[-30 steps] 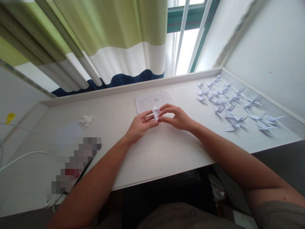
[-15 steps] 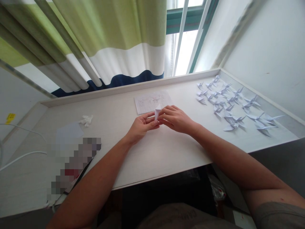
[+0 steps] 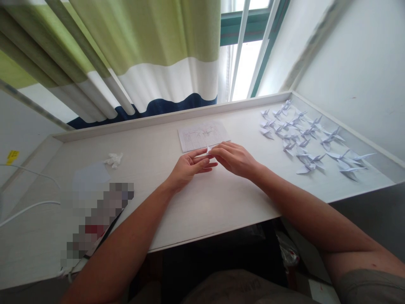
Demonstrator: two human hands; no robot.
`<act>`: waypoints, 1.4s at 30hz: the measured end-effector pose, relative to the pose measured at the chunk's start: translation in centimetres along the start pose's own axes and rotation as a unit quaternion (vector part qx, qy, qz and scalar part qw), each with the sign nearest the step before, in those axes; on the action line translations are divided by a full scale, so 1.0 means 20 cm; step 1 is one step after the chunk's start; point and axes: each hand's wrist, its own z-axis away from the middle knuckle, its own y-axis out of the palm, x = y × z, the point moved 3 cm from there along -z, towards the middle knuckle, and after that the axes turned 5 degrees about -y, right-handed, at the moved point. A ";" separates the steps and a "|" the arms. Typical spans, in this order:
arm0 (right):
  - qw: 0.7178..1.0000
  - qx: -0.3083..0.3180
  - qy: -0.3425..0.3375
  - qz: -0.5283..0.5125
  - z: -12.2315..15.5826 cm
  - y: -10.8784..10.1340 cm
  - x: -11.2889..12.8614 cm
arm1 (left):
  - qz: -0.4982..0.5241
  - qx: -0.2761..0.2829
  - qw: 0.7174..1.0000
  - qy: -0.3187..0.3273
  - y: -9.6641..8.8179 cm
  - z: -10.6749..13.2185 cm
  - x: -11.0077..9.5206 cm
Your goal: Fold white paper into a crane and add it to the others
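Over the middle of the table, both hands meet at a small piece of folded white paper [image 3: 208, 149], mostly hidden by the fingers. My right hand [image 3: 234, 158] comes from the right, its fingertips pinched on the paper. From the other side my left hand [image 3: 186, 169] steadies it at the index finger and thumb, its lower fingers stretched out beneath. Just beyond the hands lies a printed sheet or pad [image 3: 202, 135] with a table of lines on it. Several folded white paper cranes [image 3: 305, 131] stand grouped on the table's right side.
Left on the white table [image 3: 148, 147] are a crumpled white tissue [image 3: 114, 160], white paper [image 3: 91, 179] and a blurred flat item [image 3: 101, 219]. White cables [image 3: 31, 207] run at the far left. A raised rim [image 3: 158, 118] borders the back, below a curtain [image 3: 152, 42].
The folded paper has turned or tipped lower, and less of it shows now. My left hand's lower fingers have spread, and my right fingers have closed in over the paper.
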 end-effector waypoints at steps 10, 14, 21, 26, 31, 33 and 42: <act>0.988 -0.041 0.117 -0.097 0.01 0.03 -0.03 | 0.023 -0.011 1.000 -0.004 -0.01 -0.01 0.00; 0.959 -0.082 0.212 -0.170 0.00 0.01 -0.02 | 0.024 -0.008 1.000 -0.001 -0.02 -0.02 0.01; 0.920 -0.147 0.279 -0.233 0.00 0.01 -0.03 | 0.026 -0.007 1.000 -0.005 -0.01 -0.01 0.00; 0.943 -0.118 0.220 -0.219 -0.01 0.04 0.00 | 0.028 -0.040 0.999 -0.011 -0.03 -0.03 0.02; 0.954 -0.091 0.171 -0.227 -0.02 0.06 0.03 | 0.004 -0.054 0.999 0.007 -0.03 -0.04 0.04; 0.951 -0.104 0.178 -0.229 -0.02 0.06 0.03 | -0.003 -0.053 0.998 0.014 -0.02 -0.04 0.04; 0.988 -0.043 0.092 -0.119 -0.01 0.09 0.02 | -0.015 -0.081 0.996 0.044 -0.02 -0.04 0.03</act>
